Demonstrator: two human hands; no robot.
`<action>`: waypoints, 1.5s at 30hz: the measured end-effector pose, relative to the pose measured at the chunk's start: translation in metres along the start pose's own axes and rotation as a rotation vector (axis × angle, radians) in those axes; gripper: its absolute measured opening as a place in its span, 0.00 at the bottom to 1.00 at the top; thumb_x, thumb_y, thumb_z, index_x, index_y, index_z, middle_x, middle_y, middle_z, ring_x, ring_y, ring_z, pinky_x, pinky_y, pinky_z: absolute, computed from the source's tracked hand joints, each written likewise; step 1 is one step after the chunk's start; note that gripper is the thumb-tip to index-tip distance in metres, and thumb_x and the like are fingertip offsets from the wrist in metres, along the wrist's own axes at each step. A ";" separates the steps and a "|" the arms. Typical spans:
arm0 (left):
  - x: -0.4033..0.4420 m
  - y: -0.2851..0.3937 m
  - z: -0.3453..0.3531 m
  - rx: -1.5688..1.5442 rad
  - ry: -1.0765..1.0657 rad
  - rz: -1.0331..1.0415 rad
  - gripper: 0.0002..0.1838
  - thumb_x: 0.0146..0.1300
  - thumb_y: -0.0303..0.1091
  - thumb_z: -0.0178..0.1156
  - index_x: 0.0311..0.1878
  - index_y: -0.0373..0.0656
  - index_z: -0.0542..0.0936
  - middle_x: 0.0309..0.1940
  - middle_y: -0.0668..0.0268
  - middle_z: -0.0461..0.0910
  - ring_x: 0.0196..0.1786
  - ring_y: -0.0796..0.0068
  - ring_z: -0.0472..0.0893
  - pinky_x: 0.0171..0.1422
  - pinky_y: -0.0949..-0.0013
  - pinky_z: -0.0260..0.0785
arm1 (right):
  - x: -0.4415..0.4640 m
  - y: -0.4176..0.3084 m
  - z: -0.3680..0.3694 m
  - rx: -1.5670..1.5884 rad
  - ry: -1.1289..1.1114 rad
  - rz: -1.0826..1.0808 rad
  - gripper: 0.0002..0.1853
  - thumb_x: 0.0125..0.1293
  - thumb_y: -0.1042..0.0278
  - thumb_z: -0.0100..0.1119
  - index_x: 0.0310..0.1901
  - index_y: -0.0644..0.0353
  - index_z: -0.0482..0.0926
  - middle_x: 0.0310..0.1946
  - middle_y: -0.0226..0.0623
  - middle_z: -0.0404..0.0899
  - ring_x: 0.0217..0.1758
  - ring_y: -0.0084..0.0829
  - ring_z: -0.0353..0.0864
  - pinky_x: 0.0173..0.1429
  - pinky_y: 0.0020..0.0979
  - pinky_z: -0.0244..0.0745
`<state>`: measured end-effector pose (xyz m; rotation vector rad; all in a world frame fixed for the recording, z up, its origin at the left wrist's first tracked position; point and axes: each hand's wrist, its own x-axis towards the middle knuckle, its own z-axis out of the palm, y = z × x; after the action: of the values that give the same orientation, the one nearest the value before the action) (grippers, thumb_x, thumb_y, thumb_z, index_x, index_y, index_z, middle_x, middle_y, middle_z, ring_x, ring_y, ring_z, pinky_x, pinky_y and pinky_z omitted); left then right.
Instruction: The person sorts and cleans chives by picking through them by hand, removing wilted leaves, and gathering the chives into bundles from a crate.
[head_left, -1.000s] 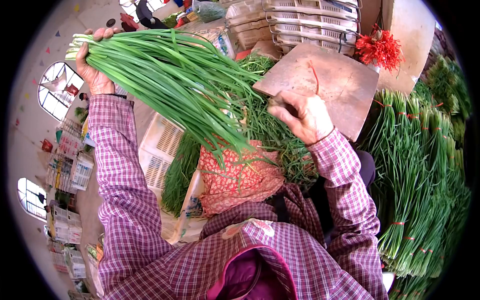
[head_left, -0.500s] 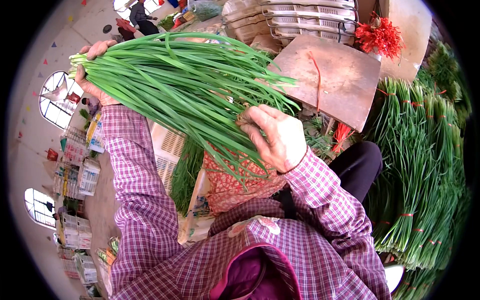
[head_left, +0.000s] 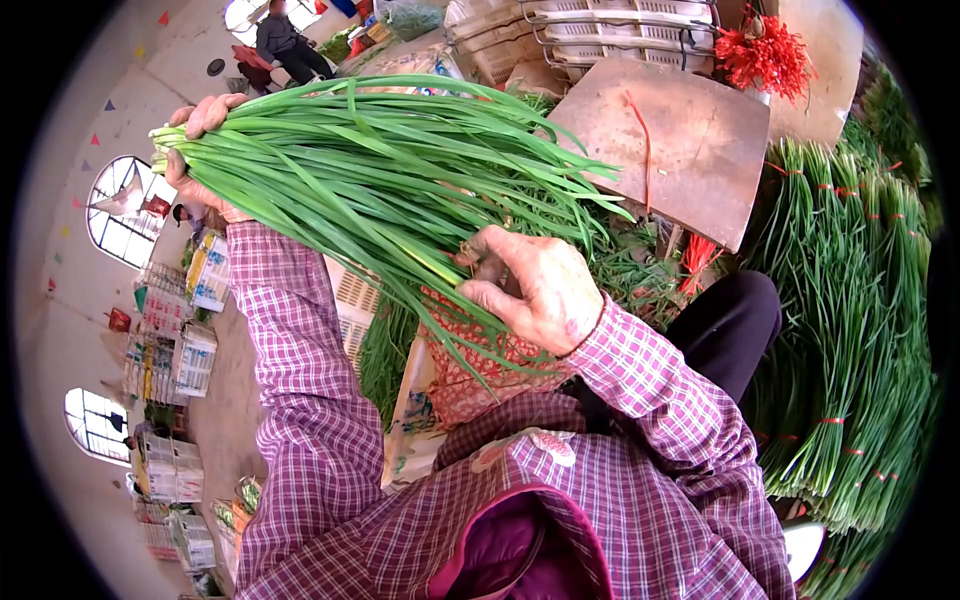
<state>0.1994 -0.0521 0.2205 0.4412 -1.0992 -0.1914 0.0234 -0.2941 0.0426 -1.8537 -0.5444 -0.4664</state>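
Crates (head_left: pixel 625 30) behind, brown board (head_left: pixel 690 130), held greens (head_left: pixel 350 170)

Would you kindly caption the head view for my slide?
The left hand grips a leafy green bunch by its pale ends, the right hand at its leaves.

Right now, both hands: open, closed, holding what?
Left hand: closed, holding the bunch of green leaves.
Right hand: partly curled at the leaves; whether it grips any cannot be told.

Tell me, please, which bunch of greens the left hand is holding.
The loose bunch, gripped near its pale stem ends by the left hand; it shows no tie, unlike the red-tied bunches at right.
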 end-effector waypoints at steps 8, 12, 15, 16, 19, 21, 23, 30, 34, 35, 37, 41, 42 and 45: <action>-0.005 -0.017 0.004 -0.069 -0.037 -0.007 0.17 0.52 0.37 0.59 0.47 0.47 0.73 0.32 0.73 0.70 0.39 0.73 0.70 0.66 0.61 0.58 | 0.011 -0.004 0.003 0.054 0.047 -0.032 0.15 0.55 0.60 0.64 0.40 0.57 0.74 0.32 0.37 0.82 0.35 0.44 0.82 0.38 0.42 0.75; -0.007 -0.026 0.005 -0.046 -0.026 -0.003 0.18 0.50 0.37 0.61 0.45 0.47 0.73 0.30 0.73 0.70 0.38 0.74 0.70 0.64 0.63 0.58 | 0.021 -0.007 0.008 0.060 0.066 -0.042 0.14 0.56 0.63 0.63 0.41 0.59 0.75 0.29 0.37 0.83 0.29 0.39 0.81 0.34 0.37 0.74; -0.007 -0.031 0.007 -0.034 -0.047 -0.022 0.17 0.50 0.37 0.60 0.45 0.47 0.73 0.31 0.73 0.70 0.38 0.74 0.70 0.63 0.64 0.58 | 0.026 -0.010 0.009 0.034 0.095 -0.072 0.12 0.56 0.67 0.63 0.41 0.61 0.76 0.25 0.35 0.82 0.22 0.32 0.80 0.30 0.32 0.74; -0.008 -0.032 0.006 -0.056 -0.090 -0.041 0.18 0.52 0.38 0.60 0.47 0.48 0.72 0.32 0.72 0.71 0.41 0.72 0.70 0.66 0.61 0.57 | 0.027 -0.010 0.009 0.064 0.095 -0.066 0.12 0.55 0.65 0.63 0.39 0.59 0.76 0.26 0.37 0.82 0.26 0.38 0.80 0.32 0.36 0.74; -0.011 -0.033 0.004 -0.069 -0.129 -0.059 0.19 0.55 0.39 0.59 0.49 0.49 0.71 0.34 0.71 0.71 0.43 0.71 0.71 0.68 0.59 0.57 | 0.027 -0.010 0.008 0.115 0.108 -0.079 0.10 0.57 0.66 0.62 0.38 0.60 0.77 0.24 0.38 0.81 0.26 0.36 0.80 0.32 0.35 0.74; -0.013 -0.032 0.003 -0.060 -0.126 -0.058 0.19 0.55 0.40 0.59 0.50 0.49 0.71 0.34 0.71 0.72 0.43 0.70 0.71 0.68 0.59 0.58 | 0.026 -0.010 0.006 0.137 0.120 -0.097 0.09 0.58 0.69 0.62 0.39 0.61 0.78 0.22 0.37 0.81 0.22 0.27 0.79 0.30 0.28 0.74; -0.015 -0.032 0.001 0.011 -0.132 -0.073 0.19 0.55 0.40 0.59 0.50 0.48 0.71 0.35 0.70 0.72 0.43 0.71 0.71 0.68 0.58 0.59 | 0.027 -0.010 0.002 0.110 0.113 -0.062 0.08 0.59 0.68 0.62 0.39 0.62 0.80 0.20 0.37 0.79 0.21 0.25 0.78 0.30 0.27 0.73; -0.020 -0.038 0.003 0.182 -0.109 -0.054 0.19 0.55 0.40 0.58 0.49 0.47 0.71 0.33 0.69 0.70 0.41 0.70 0.71 0.64 0.58 0.62 | 0.026 -0.007 -0.008 -0.005 0.144 -0.046 0.09 0.58 0.65 0.61 0.35 0.61 0.79 0.26 0.40 0.80 0.28 0.38 0.80 0.35 0.36 0.74; -0.023 -0.041 0.009 0.440 0.061 -0.038 0.20 0.53 0.41 0.60 0.48 0.47 0.71 0.30 0.69 0.70 0.38 0.69 0.72 0.60 0.58 0.65 | 0.025 -0.016 -0.020 -0.164 0.173 -0.073 0.08 0.57 0.64 0.59 0.31 0.59 0.77 0.29 0.42 0.80 0.33 0.46 0.80 0.37 0.42 0.74; -0.023 -0.040 0.006 0.522 0.082 -0.048 0.20 0.52 0.40 0.60 0.48 0.47 0.72 0.30 0.69 0.70 0.37 0.69 0.72 0.60 0.58 0.65 | 0.025 -0.017 -0.023 -0.233 0.179 -0.077 0.08 0.56 0.64 0.59 0.31 0.60 0.77 0.28 0.42 0.79 0.33 0.45 0.80 0.37 0.42 0.74; -0.022 -0.040 0.006 0.492 0.088 -0.070 0.19 0.52 0.37 0.60 0.48 0.45 0.72 0.30 0.67 0.71 0.37 0.67 0.73 0.59 0.57 0.65 | 0.026 -0.014 -0.030 -0.219 0.199 -0.116 0.06 0.55 0.66 0.57 0.29 0.60 0.76 0.26 0.43 0.79 0.30 0.46 0.80 0.34 0.41 0.74; -0.020 -0.043 0.002 0.631 0.023 -0.174 0.19 0.52 0.31 0.59 0.48 0.43 0.73 0.32 0.62 0.73 0.40 0.63 0.76 0.56 0.56 0.67 | 0.028 -0.022 -0.069 -0.382 0.133 -0.219 0.06 0.53 0.70 0.58 0.28 0.64 0.75 0.24 0.47 0.77 0.28 0.49 0.79 0.34 0.43 0.73; -0.019 -0.046 0.005 0.650 0.019 -0.207 0.19 0.52 0.32 0.59 0.49 0.42 0.72 0.32 0.62 0.73 0.40 0.63 0.76 0.54 0.57 0.68 | 0.027 -0.026 -0.077 -0.388 0.094 -0.198 0.06 0.53 0.70 0.58 0.28 0.65 0.75 0.24 0.48 0.77 0.29 0.50 0.79 0.34 0.44 0.73; -0.017 -0.053 0.007 0.663 0.006 -0.244 0.19 0.53 0.31 0.60 0.49 0.42 0.72 0.32 0.61 0.74 0.41 0.61 0.76 0.50 0.58 0.71 | 0.026 -0.032 -0.093 -0.392 0.044 -0.189 0.07 0.54 0.70 0.59 0.29 0.66 0.75 0.22 0.50 0.76 0.28 0.51 0.78 0.34 0.45 0.72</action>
<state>0.1892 -0.0950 0.1860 1.1703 -1.0868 -0.0326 0.0207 -0.3683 0.1117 -2.1671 -0.6349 -0.7826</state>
